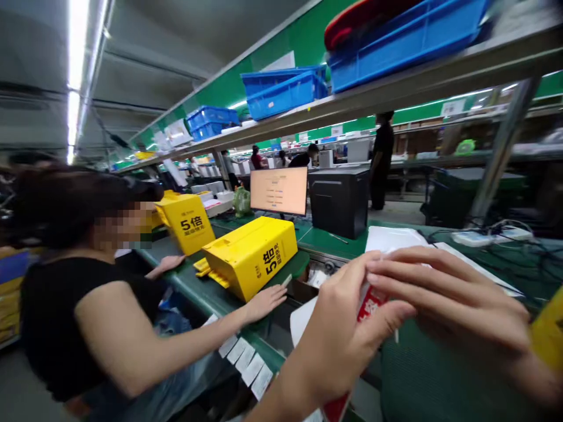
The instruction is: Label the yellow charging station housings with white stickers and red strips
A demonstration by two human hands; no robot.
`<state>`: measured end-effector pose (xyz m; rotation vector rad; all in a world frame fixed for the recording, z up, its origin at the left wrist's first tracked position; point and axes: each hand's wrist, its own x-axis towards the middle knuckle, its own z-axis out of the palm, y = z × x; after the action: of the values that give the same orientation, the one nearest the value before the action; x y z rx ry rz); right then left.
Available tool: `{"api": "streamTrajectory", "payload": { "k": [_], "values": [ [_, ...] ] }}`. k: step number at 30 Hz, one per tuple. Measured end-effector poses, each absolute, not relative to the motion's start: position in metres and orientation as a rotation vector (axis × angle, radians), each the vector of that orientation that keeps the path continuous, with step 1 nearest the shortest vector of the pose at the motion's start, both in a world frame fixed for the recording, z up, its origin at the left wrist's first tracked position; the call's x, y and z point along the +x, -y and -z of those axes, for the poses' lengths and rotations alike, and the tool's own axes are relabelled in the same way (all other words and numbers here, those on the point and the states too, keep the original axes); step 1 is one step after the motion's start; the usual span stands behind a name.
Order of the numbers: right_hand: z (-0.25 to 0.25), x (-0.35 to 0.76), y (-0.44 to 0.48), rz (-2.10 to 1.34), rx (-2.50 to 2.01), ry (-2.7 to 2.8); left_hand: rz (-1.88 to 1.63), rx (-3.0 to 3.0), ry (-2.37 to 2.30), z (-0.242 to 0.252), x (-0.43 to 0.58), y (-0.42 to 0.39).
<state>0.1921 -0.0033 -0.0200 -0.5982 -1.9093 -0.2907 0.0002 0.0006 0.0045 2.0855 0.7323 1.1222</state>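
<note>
My left hand (338, 337) and my right hand (444, 293) are close together at the lower right. Between them they pinch a white and red paper packet (372, 305), whose lower end shows below my left hand (336, 408). My fingers hide most of its face, and its print is unreadable. A white sheet (391, 239) lies on the green workbench (329, 243) just beyond my hands. A co-worker's hand (264, 303) rests on a yellow box (250, 258) printed with "5倍", to the left of my hands.
A seated co-worker (83, 310) in a black top is at left, beside a second yellow box (185, 223). A monitor (279, 190) and black cabinet (338, 202) stand behind. Blue crates (404, 44) sit on the overhead shelf. Cables and a power strip (488, 236) lie at right.
</note>
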Motion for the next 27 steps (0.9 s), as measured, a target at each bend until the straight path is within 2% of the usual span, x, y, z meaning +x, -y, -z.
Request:
{"api": "streamTrajectory", "payload": {
  "k": [6,11,23,27],
  "values": [
    [-0.003,0.193,-0.002,-0.303,-0.866,1.458,-1.437,2.366,-0.862,0.004,0.001,-0.013],
    [-0.007,0.198,0.011,-0.636,-0.937,1.487,-1.591,2.705,-0.871,0.015,0.009,-0.016],
    [0.012,0.202,0.021,-0.369,-0.955,1.491,-1.482,2.796,-0.849,0.012,0.021,-0.005],
    [0.007,0.209,0.028,-0.37,-0.968,1.452,-1.759,2.699,-0.945,-0.009,-0.015,0.03]
  ]
}}
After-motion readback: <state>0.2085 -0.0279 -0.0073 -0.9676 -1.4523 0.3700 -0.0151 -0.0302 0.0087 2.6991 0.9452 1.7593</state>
